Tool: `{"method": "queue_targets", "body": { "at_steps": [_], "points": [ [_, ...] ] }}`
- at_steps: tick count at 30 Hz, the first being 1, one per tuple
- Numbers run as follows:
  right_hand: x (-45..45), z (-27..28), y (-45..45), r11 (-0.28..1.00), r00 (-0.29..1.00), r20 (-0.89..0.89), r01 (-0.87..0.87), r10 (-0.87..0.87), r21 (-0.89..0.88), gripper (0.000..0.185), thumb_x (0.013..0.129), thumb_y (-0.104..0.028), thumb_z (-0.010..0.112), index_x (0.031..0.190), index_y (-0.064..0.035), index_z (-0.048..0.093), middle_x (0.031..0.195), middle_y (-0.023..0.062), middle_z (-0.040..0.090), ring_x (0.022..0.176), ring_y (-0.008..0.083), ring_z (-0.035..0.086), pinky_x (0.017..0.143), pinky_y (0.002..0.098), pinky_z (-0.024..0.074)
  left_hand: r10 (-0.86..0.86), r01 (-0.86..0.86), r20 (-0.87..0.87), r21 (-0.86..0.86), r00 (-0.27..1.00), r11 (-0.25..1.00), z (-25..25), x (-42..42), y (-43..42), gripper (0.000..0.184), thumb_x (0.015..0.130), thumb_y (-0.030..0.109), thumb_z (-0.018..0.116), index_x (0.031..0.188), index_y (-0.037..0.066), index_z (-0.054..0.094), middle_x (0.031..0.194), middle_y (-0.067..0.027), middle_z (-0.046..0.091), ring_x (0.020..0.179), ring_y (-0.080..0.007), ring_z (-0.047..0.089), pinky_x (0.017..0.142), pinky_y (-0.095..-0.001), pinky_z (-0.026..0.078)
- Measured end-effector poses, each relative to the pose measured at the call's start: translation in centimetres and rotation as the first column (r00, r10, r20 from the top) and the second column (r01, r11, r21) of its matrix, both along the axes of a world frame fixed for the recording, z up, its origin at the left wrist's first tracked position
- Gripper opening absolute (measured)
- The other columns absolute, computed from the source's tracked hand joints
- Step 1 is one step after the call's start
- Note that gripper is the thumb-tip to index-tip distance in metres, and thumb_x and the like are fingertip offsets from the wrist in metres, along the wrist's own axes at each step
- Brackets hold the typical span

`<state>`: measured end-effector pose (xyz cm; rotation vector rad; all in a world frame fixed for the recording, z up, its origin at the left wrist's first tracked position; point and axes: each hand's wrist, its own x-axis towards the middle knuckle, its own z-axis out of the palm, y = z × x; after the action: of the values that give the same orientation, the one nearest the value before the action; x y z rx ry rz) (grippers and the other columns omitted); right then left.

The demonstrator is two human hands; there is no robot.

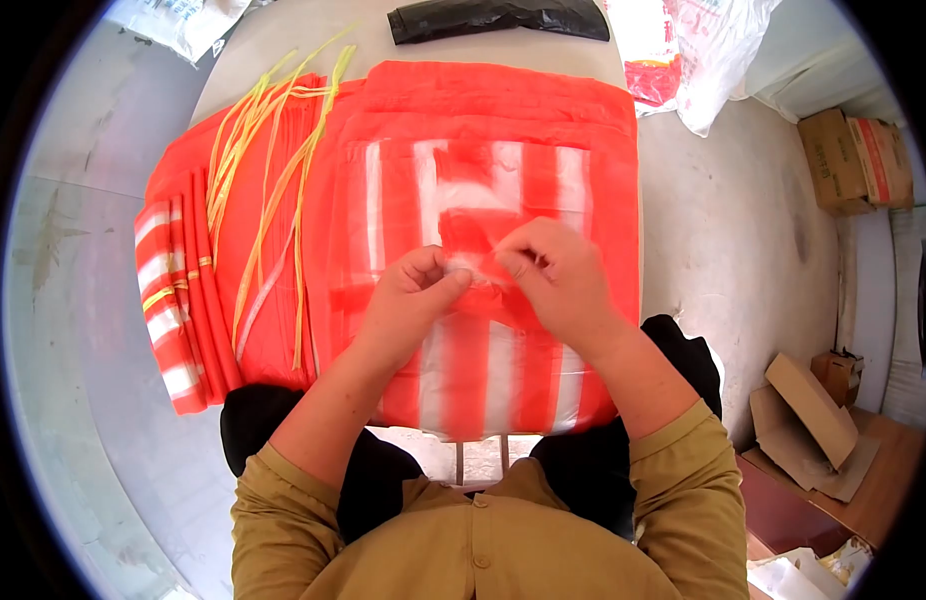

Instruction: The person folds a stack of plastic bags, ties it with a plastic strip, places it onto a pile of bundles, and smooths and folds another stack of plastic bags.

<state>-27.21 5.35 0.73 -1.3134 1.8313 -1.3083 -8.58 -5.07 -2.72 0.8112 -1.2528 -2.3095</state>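
Observation:
In front of me lies a flat stack of red-and-white striped plastic bags [395, 385]. Over its middle, the thumb and fingers of my left hand [415, 295] pinch the edge of a thin red plastic bag [470, 235]. My right hand [563, 280], just to the right, has its fingertips closed on the same film, slightly smeared by motion. The bag's raised part is blurred between my hands. Left of the stack, yellow ties [253, 120] lie across red plastic. Tightly rolled bags [168, 320] sit at the far left, with yellow ties around some.
A black plastic roll [498, 18] lies at the table's [293, 35] far end. White bags [723, 60] hang at the upper right. Cardboard boxes stand on the right, one closed [833, 165] and one opened out [808, 420]. My knees are under the near edge.

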Motion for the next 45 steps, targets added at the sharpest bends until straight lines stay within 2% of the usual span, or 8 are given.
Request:
{"method": "queue_targets", "body": {
  "at_steps": [5, 9, 12, 27, 30, 36, 42, 45],
  "points": [
    [-2.8, 1.9, 0.2, 0.919, 0.948, -0.067, 0.283, -0.311, -0.275, 0.004, 0.099, -0.003, 0.065, 0.098, -0.0020, 0.068, 0.091, 0.0022, 0.064, 0.082, 0.0128, 0.059, 0.074, 0.0284, 0.0484, 0.010, -0.009, 0.012, -0.023, 1.000, 1.000, -0.8, 0.1, 0.0, 0.002, 0.102, 0.006, 0.068, 0.101, 0.008, 0.067, 0.100, 0.0016, 0.073, 0.091, -0.0049, 0.065, 0.082, -0.0228, 0.052],
    [-2.8, 1.4, 0.5, 0.915, 0.836, -0.540, -0.138, -0.098, -0.380, 0.011, 0.094, -0.007, 0.073, 0.101, -0.0028, 0.066, 0.094, 0.0072, 0.065, 0.080, 0.0230, 0.063, 0.070, 0.0338, 0.0513, -0.005, 0.006, 0.037, -0.037, 0.999, 0.999, -0.2, 0.0, -0.1, 0.002, 0.102, 0.007, 0.069, 0.101, 0.007, 0.067, 0.098, 0.0020, 0.073, 0.089, -0.0043, 0.065, 0.080, -0.0227, 0.051],
    [0.7, 0.0, 0.4, 0.976, 0.912, -0.397, -0.168, 0.100, -0.140, 0.014, 0.090, -0.008, 0.077, 0.098, -0.0029, 0.067, 0.089, 0.0100, 0.065, 0.077, 0.0275, 0.063, 0.067, 0.0366, 0.0518, -0.003, 0.007, 0.107, -0.039, 0.994, 0.999, 1.1, -0.2, 0.2, 0.004, 0.101, 0.008, 0.070, 0.098, 0.008, 0.067, 0.093, 0.0039, 0.071, 0.085, -0.0027, 0.062, 0.076, -0.0220, 0.049],
    [1.1, -0.4, 0.2, 0.992, 0.990, 0.122, -0.084, 0.072, 0.096, 0.008, 0.097, -0.007, 0.072, 0.098, 0.0006, 0.072, 0.087, 0.0048, 0.067, 0.076, 0.0124, 0.058, 0.069, 0.0286, 0.0471, 0.019, -0.014, 0.077, -0.060, 0.997, 0.998, -0.3, -0.1, 0.0, 0.013, 0.101, 0.010, 0.071, 0.090, 0.009, 0.064, 0.084, 0.0073, 0.063, 0.075, -0.0004, 0.052, 0.067, -0.0210, 0.042],
    [0.7, -0.5, 0.2, 0.991, 0.984, 0.169, -0.068, 0.047, 0.118, 0.013, 0.095, -0.013, 0.073, 0.100, -0.0010, 0.074, 0.090, 0.0095, 0.071, 0.077, 0.0189, 0.065, 0.071, 0.0329, 0.0516, -0.018, 0.019, 0.032, -0.030, 0.999, 0.999, -1.2, 0.4, -0.4, 0.001, 0.102, 0.008, 0.070, 0.103, 0.007, 0.070, 0.096, 0.0047, 0.070, 0.086, -0.0023, 0.061, 0.077, -0.0207, 0.049],
    [0.0, -0.1, 0.1, 0.998, 0.995, 0.100, -0.017, 0.011, 0.058, 0.012, 0.096, -0.012, 0.073, 0.099, -0.0005, 0.074, 0.090, 0.0105, 0.070, 0.076, 0.0179, 0.064, 0.070, 0.0315, 0.0512, 0.012, -0.008, 0.076, -0.060, 0.997, 0.998, -0.4, -0.1, 0.0, 0.014, 0.102, 0.010, 0.071, 0.090, 0.009, 0.064, 0.085, 0.0069, 0.064, 0.076, -0.0004, 0.053, 0.068, -0.0209, 0.043],
    [-3.3, 1.6, 0.3, 0.910, 0.911, 0.273, 0.367, -0.309, -0.195, 0.009, 0.097, -0.009, 0.074, 0.101, -0.0017, 0.071, 0.096, 0.0031, 0.069, 0.083, 0.0102, 0.060, 0.076, 0.0268, 0.0504, 0.025, -0.021, 0.056, -0.064, 0.998, 0.998, -0.3, -0.2, 0.1, 0.010, 0.102, 0.010, 0.071, 0.093, 0.008, 0.066, 0.089, 0.0049, 0.068, 0.081, -0.0016, 0.058, 0.073, -0.0209, 0.046],
    [-3.5, 1.2, 0.6, 0.936, 0.928, -0.320, 0.071, -0.189, -0.346, 0.014, 0.093, -0.014, 0.075, 0.104, -0.0058, 0.074, 0.093, 0.0081, 0.072, 0.086, 0.0223, 0.068, 0.077, 0.0383, 0.0547, 0.012, -0.002, 0.103, -0.095, 0.995, 0.995, -0.2, -0.2, 0.1, 0.008, 0.102, 0.010, 0.071, 0.095, 0.007, 0.066, 0.089, 0.0047, 0.068, 0.081, -0.0018, 0.058, 0.073, -0.0213, 0.047]
  ]
}}
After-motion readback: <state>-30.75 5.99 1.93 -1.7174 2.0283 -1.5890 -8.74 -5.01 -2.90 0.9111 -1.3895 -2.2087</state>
